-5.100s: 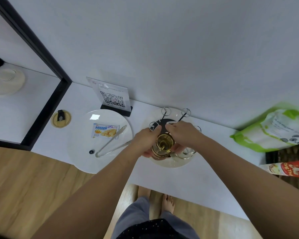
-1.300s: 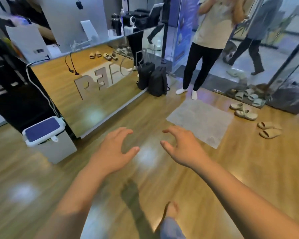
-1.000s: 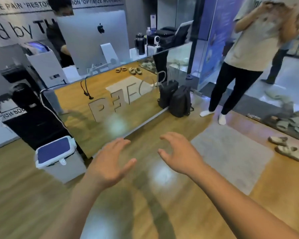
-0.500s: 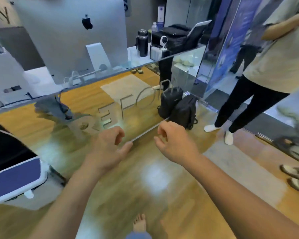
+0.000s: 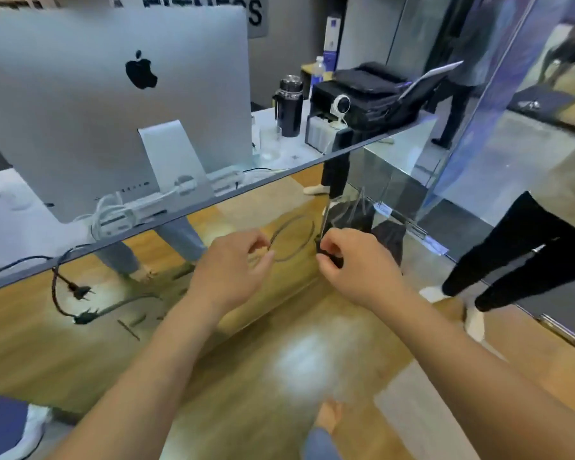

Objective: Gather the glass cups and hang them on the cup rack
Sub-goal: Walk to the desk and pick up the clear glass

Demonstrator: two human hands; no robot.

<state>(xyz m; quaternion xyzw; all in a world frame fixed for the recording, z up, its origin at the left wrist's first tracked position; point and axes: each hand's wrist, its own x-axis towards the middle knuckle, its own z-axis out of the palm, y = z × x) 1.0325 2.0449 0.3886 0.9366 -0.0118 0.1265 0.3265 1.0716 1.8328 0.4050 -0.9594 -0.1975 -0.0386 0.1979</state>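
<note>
Both my hands are held out in front of me, over the wooden floor and short of a mirrored counter front [image 5: 80, 327]. My left hand [image 5: 233, 270] and my right hand [image 5: 356, 263] hold nothing, their fingers loosely curled with a gap to the thumbs. On the white counter top [image 5: 20, 227] above them stands what looks like a clear glass cup [image 5: 269, 145], between the computer and a black bottle [image 5: 290, 106]. It is well beyond my fingers. No cup rack is in view.
A large silver computer [image 5: 107, 94] with loose cables fills the counter's left. A black printer [image 5: 362, 94] and small camera sit to the right. A person in black trousers [image 5: 518, 254] stands at the right by a glass partition [image 5: 478, 144]. A blue-lidded bin [image 5: 4, 426] is low left.
I have turned away from the white table with the rack and walked toward the counter. The counter is now much closer, and my fingers have curled in from spread.
</note>
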